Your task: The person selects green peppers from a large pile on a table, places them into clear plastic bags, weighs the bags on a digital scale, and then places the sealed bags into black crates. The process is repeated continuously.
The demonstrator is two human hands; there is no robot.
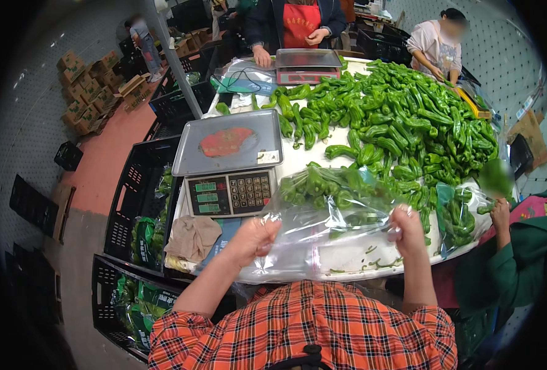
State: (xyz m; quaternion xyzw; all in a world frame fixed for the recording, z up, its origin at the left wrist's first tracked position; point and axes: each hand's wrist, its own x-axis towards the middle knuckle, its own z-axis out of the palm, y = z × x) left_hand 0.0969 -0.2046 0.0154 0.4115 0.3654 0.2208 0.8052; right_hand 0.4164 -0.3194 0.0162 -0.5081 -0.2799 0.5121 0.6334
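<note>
A clear plastic bag (296, 236) is stretched between my two hands, just in front of my chest. My left hand (257, 233) is closed around one side of it, near the scale's keypad. On the other side, the fist of my right hand (405, 226) grips the plastic. Several green peppers (319, 185) lie inside the far part of the bag, seen through shiny film. Beyond it spreads a large heap of loose green peppers (407, 115). To the left stands a digital scale (229, 194) with a bare metal pan (227, 138).
Black plastic crates (134, 199) with bagged peppers line the table's left side. A crumpled beige cloth (194, 238) lies by the scale. Across the table is a second scale (308, 60). Co-workers stand opposite and at right, one beside a filled bag (458, 215).
</note>
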